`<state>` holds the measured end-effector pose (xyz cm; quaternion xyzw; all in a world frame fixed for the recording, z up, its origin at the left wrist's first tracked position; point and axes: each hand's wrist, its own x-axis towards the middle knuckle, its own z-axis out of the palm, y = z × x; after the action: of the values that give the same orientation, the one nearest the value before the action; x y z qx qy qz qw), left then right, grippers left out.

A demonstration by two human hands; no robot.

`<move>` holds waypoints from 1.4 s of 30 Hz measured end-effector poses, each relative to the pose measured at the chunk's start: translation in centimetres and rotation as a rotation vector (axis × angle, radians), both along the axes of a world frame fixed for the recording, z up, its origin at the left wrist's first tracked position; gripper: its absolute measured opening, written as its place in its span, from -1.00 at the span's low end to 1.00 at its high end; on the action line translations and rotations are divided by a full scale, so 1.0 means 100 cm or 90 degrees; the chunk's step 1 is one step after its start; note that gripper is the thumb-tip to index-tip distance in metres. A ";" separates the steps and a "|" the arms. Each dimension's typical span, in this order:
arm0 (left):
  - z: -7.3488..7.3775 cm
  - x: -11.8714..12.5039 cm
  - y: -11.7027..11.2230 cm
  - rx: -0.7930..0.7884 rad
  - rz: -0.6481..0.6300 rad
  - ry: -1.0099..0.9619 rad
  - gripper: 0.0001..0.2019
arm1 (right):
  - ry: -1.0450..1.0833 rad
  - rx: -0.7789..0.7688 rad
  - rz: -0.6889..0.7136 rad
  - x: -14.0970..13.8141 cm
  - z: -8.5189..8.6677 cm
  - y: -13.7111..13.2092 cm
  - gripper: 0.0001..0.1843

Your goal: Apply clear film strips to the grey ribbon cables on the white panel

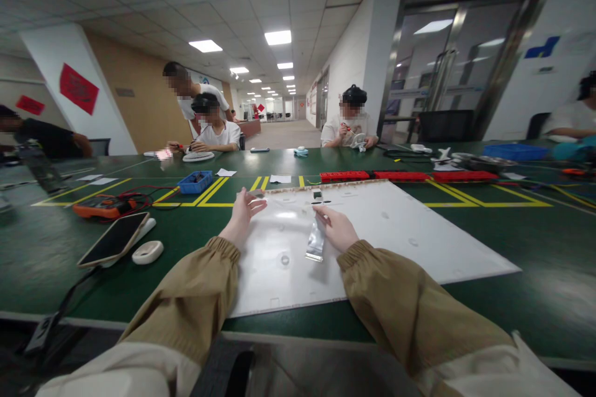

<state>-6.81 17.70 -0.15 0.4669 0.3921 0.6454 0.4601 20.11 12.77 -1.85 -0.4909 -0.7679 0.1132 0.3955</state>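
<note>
One silver strip (315, 243) is pinched at its far end in the right hand (338, 227) above a white panel (382, 229), while the left hand (243, 212), fingers apart, is at the panel's left edge. The strip seems light, thin and easily creased, best held flat by its end; the panel seems stiff and slippery, better taken by opposite edges. Under it spreads a green table (121, 285) with yellow lines (218, 205), then red trays (344, 176), seated people (223, 135) and a lit corridor (279, 133).
</note>
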 end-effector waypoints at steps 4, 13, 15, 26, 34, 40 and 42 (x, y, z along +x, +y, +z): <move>-0.010 -0.006 0.008 -0.010 0.035 0.146 -0.72 | -0.090 -0.039 -0.034 0.000 -0.001 0.000 -0.54; -0.030 -0.012 0.013 0.110 0.074 0.490 -0.90 | -0.258 -0.050 -0.008 -0.003 0.002 0.001 -0.57; -0.032 -0.010 0.013 0.149 0.061 0.552 -0.88 | -0.267 -0.051 -0.012 -0.004 0.003 0.000 -0.58; -0.012 0.034 -0.029 0.426 -0.111 0.828 -0.65 | -0.308 -0.031 -0.016 -0.010 0.007 -0.007 -0.64; -0.012 0.066 -0.050 0.492 -0.220 0.905 -0.69 | -0.288 -0.013 -0.009 -0.009 0.006 -0.007 -0.63; -0.009 0.061 -0.050 0.469 -0.260 0.845 -0.70 | -0.233 0.002 0.059 -0.012 0.004 -0.008 -0.59; -0.006 0.062 -0.051 0.458 -0.259 0.842 -0.70 | -0.238 -0.021 0.054 -0.014 0.005 -0.007 -0.62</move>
<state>-0.65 12.57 -0.78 0.9380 0.2581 0.2234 0.0604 18.69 12.10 -1.39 -0.4771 -0.8460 0.0490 0.2330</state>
